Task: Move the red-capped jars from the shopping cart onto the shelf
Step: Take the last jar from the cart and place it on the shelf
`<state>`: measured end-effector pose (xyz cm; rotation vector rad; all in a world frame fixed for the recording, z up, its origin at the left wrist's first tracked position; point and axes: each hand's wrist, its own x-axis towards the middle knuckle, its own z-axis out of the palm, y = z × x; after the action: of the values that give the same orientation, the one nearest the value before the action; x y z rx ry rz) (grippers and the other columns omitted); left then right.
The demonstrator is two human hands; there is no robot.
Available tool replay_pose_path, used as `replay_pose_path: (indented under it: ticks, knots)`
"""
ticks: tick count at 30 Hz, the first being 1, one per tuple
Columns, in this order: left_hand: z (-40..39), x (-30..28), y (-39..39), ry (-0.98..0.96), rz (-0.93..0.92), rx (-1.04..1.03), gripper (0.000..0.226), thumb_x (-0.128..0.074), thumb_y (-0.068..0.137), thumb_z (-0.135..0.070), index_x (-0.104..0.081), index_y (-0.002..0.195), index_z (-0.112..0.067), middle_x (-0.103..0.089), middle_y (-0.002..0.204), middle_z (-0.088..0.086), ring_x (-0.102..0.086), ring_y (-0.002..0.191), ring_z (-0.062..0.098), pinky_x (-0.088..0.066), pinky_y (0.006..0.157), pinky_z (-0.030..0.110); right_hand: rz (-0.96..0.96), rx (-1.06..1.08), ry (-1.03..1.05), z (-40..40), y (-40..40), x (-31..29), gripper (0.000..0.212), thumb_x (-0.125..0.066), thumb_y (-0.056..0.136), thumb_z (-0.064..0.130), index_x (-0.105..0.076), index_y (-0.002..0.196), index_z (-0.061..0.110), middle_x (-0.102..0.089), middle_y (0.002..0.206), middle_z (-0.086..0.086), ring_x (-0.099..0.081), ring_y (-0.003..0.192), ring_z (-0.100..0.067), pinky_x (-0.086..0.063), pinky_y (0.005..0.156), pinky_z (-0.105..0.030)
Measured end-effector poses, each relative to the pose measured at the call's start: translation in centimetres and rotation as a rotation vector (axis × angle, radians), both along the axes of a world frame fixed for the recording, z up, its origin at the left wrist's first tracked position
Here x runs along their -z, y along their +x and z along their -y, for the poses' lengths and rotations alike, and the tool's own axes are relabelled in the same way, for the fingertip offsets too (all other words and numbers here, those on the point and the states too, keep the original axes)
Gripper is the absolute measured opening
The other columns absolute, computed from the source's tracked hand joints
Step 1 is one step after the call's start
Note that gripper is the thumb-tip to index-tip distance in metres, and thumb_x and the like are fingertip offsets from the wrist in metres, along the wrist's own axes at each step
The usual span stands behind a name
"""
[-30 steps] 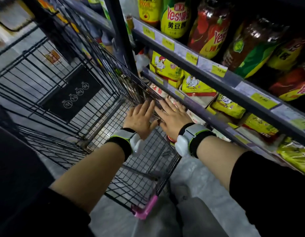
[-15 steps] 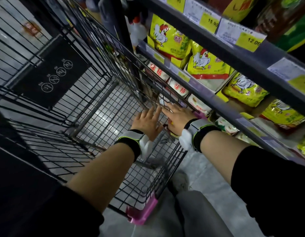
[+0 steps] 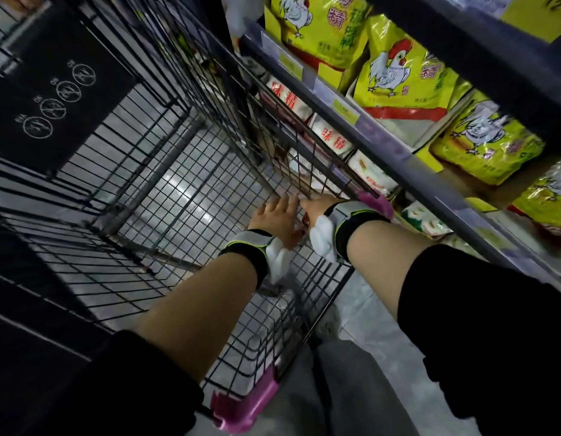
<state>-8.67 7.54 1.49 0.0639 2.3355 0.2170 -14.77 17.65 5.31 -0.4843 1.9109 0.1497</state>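
Both my hands reach down into the near right corner of the black wire shopping cart [image 3: 166, 196]. Between them shows a small patch of red, the red-capped jar [image 3: 305, 219]; the rest of the jar is hidden under my palms. My left hand [image 3: 274, 217] lies against its left side with the fingers fairly straight and together. My right hand [image 3: 314, 205] is at its right side, fingers hidden behind the wrist band. The shelf [image 3: 395, 158] runs along the cart's right side, close to my right wrist.
Yellow chicken-print bags [image 3: 395, 73] fill the upper shelf level and white packets with red print [image 3: 332, 136] the one below. The cart's pink corner caps [image 3: 241, 407] mark its near end. A black sign panel [image 3: 57, 99] hangs on the child seat. My grey trouser leg [image 3: 336, 398] stands by the cart.
Both hands have sunk deeper into the cart's right corner and drawn closer together. My head has tilted down, so the upper bottle shelves have left the view.
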Motion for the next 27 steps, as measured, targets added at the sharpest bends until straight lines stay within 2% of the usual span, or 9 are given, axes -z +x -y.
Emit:
replay_pose_path:
  ticks: [3,5,9,12,15,21,27]
  knots:
    - [-0.3,0.5,0.3,-0.008,-0.001,-0.003,0.078,-0.042,0.092,-0.046,0.004,0.149,-0.019,-0.001,0.159,0.004,-0.003,0.147,0.027,-0.008,0.118,0.044,-0.037,0.039,0.005,-0.3,0.2,0.3,0.086,-0.058,0.088,0.031,-0.003,0.152,0.016,0.003,0.161,-0.01,-0.004,0.148,-0.033,-0.02,0.117,-0.049]
    - [-0.3,0.9,0.4,-0.01,0.007,-0.012,0.078,-0.043,0.092,-0.046,0.003,0.149,-0.019,-0.002,0.159,0.003,-0.005,0.147,0.026,-0.01,0.118,0.043,-0.055,0.039,0.01,-0.3,0.3,0.3,0.08,-0.055,0.09,0.03,-0.007,0.152,0.014,-0.002,0.16,-0.012,-0.009,0.147,-0.034,-0.021,0.115,-0.048]
    - [-0.2,1.8,0.4,0.018,0.028,-0.031,0.079,-0.045,0.091,-0.046,0.002,0.149,-0.019,-0.005,0.159,0.003,-0.007,0.146,0.027,-0.014,0.117,0.044,-0.123,0.03,0.049,0.2,0.3,1.6,0.063,-0.056,0.088,0.032,-0.031,0.143,0.014,-0.025,0.152,-0.014,-0.027,0.14,-0.037,-0.032,0.108,-0.05]
    - [-0.2,2.0,0.4,0.042,0.057,-0.038,0.08,-0.048,0.091,-0.042,0.002,0.149,-0.019,-0.006,0.159,0.003,-0.008,0.145,0.027,-0.017,0.117,0.045,-0.129,0.021,0.076,0.5,0.3,2.9,0.053,-0.047,0.093,0.033,-0.032,0.142,0.018,-0.022,0.152,-0.012,-0.021,0.141,-0.037,-0.028,0.111,-0.053]
    - [-0.2,1.9,0.3,0.051,0.081,-0.014,0.082,-0.051,0.09,-0.036,0.003,0.149,-0.018,-0.005,0.159,0.003,-0.008,0.145,0.028,-0.018,0.117,0.047,-0.108,0.05,0.09,0.5,0.2,3.5,0.053,-0.045,0.094,0.032,-0.031,0.143,0.022,-0.018,0.153,-0.011,-0.017,0.142,-0.038,-0.026,0.113,-0.056]
    - [0.0,2.7,0.4,0.077,0.086,-0.038,0.08,-0.046,0.091,-0.045,0.004,0.149,-0.022,-0.005,0.159,0.001,-0.008,0.146,0.027,-0.015,0.115,0.049,-0.12,0.104,0.086,0.6,0.1,3.3,0.044,-0.039,0.099,0.027,-0.033,0.141,0.015,-0.023,0.151,-0.013,-0.02,0.141,-0.036,-0.029,0.111,-0.05]
    - [1.1,3.4,1.1,0.077,0.095,-0.035,0.085,-0.05,0.089,-0.049,0.006,0.148,-0.023,-0.007,0.159,0.0,-0.01,0.145,0.028,-0.023,0.115,0.047,-0.128,0.132,0.059,0.9,0.1,3.7,0.043,-0.043,0.095,0.023,-0.04,0.137,0.018,-0.031,0.146,-0.013,-0.028,0.137,-0.038,-0.034,0.107,-0.049]
